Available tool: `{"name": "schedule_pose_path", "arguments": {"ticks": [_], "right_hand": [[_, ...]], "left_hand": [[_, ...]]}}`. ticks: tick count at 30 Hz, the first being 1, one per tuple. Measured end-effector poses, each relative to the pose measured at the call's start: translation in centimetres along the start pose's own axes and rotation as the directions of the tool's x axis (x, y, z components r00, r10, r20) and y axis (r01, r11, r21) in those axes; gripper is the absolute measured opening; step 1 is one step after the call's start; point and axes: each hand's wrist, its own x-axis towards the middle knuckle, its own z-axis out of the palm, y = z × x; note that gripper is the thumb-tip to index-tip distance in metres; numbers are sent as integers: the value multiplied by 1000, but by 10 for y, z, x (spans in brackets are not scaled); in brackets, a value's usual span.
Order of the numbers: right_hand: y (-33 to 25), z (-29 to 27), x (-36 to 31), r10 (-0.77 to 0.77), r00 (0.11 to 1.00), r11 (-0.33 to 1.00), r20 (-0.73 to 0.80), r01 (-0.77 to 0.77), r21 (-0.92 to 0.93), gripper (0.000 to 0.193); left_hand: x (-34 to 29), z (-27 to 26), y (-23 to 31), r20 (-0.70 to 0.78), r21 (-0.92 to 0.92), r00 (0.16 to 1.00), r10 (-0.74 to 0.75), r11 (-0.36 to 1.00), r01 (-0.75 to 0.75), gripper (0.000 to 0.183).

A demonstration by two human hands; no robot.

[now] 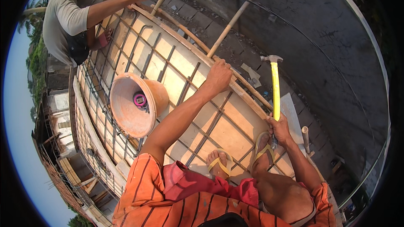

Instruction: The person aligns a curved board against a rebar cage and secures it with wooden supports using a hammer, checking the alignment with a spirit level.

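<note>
My right hand [279, 128] is closed round the handle of a claw hammer [276, 86]. The hammer stands nearly upright, its yellow handle rising to a metal head beyond the edge of the formwork. Below that hand shows a small shiny piece I cannot make out. My left hand [219, 76] grips the wooden edge board [244, 94] farther along, fingers curled over it. Left of my left arm, a tilted orange-brown bucket [158, 94] rests on the rebar grid [206, 134]. Inside it lie a round pink object [139, 99] and some dark pieces, too small to name.
Pale plywood panels [235, 122] lie under the crossed bars, where my sandalled feet [219, 162] stand. Another person [69, 17] crouches at the far left, one arm stretched over the edge. Wooden poles [233, 23] jut beside a grey wall [320, 42], with a drop between.
</note>
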Motion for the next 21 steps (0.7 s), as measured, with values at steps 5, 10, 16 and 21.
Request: {"name": "schedule_pose_path", "arguments": {"ticks": [5,10,16,21], "right_hand": [[-1,0,0,14,1000,1000,-10,-14,2,18],[-1,0,0,11,1000,1000,4,-11,1,18],[1,-1,1,10,1000,1000,-1,-10,-8,19],[-1,0,0,29,1000,1000,-7,-29,-9,19]], "left_hand": [[0,-1,0,17,2,1000,5,1000,-5,12],[0,-9,2,43,-4,999,-2,1000,2,14],[0,-6,2,40,-14,999,-6,1000,6,13],[-1,-8,2,40,-27,999,-8,1000,9,12]]}}
